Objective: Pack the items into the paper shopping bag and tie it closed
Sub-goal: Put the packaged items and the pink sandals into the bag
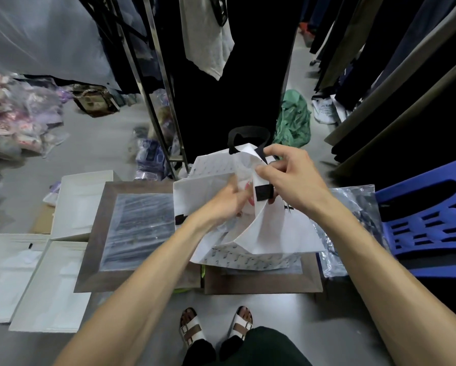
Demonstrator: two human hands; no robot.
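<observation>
A grey floor [102,143] runs between clothing racks [152,83] hung with dark garments [229,101], seen from above by a person standing in white sandals [192,330]. A blue plastic chair [430,217] sits at the right edge. Flat white boxes [49,283] lie on the floor to the left, beside clear-wrapped parcels [15,112] heaped against the far left. A green cloth [293,120] lies crumpled on the floor past the bag.

In the middle, two brown-framed trays [94,239] lined with clear plastic serve as a low worktop. On the right-hand tray stands the white paper shopping bag [274,231], its mouth open towards the viewer. Small dark marks are printed in rows across its side panels; they are too blurred to read, as is a dark mark on its front near the right wrist. A black handle [248,133] loops up from the far rim.

The left hand [226,202] reaches down inside the bag, fingers curled around something pink that is mostly hidden. The right hand [290,175] pinches the bag's near rim, thumb and fingers closed on the paper just above a black handle patch [263,192].
</observation>
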